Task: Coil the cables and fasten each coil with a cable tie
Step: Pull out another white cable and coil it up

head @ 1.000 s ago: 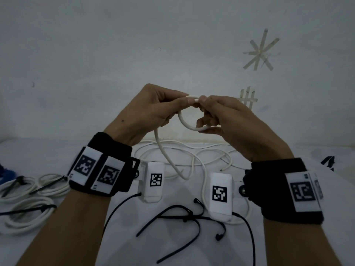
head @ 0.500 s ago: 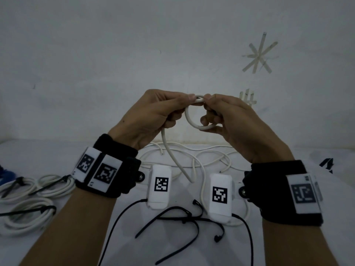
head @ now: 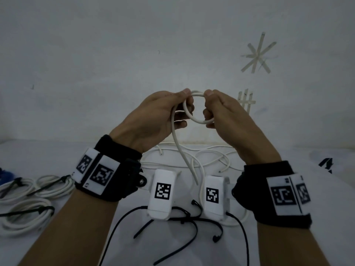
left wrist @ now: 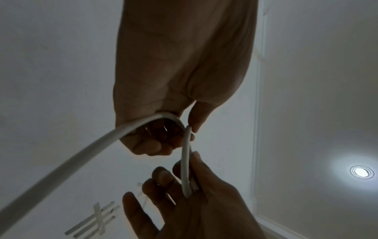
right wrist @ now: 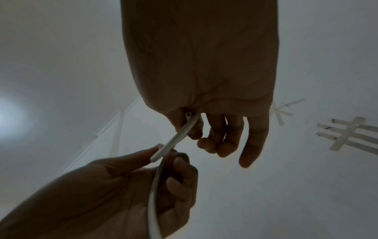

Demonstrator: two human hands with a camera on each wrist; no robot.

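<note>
Step in hand: the first turn of a new coil, held up in the air in front of the wall. The left hand (head: 153, 114) pinches the white cable (head: 194, 118) between thumb and forefinger at the top left of the loop, other fingers curled beneath. The right hand (head: 222, 112) pinches the same loop at the top right, and its lower fingers hook the bottom of the ring. The two pinch points sit near each other, with a short arc of cable between them.

The right wrist view shows the cable's cut end tucked at the base of the right thumb (the loop closes here, I judge). From the left pinch the free run drops down under the left palm and falls to the table (head: 57, 154), joining the loose cable (head: 201, 158) tangled below both hands.

Below the wrists, nearer the body than the grip, lie several black cable ties (head: 188, 219), unused. To the left of the left forearm lie finished coils (head: 28, 208), each already banded with a black tie.

Judgement: early in this cable, one small turn made, most of the length not yet gathered.

Next move calls for one hand to keep the ring pinched where the turns cross while the other draws up slack and lays a second turn beside the first, matching its size. Risk: a stiff cable may spring open if either pinch eases.
</note>
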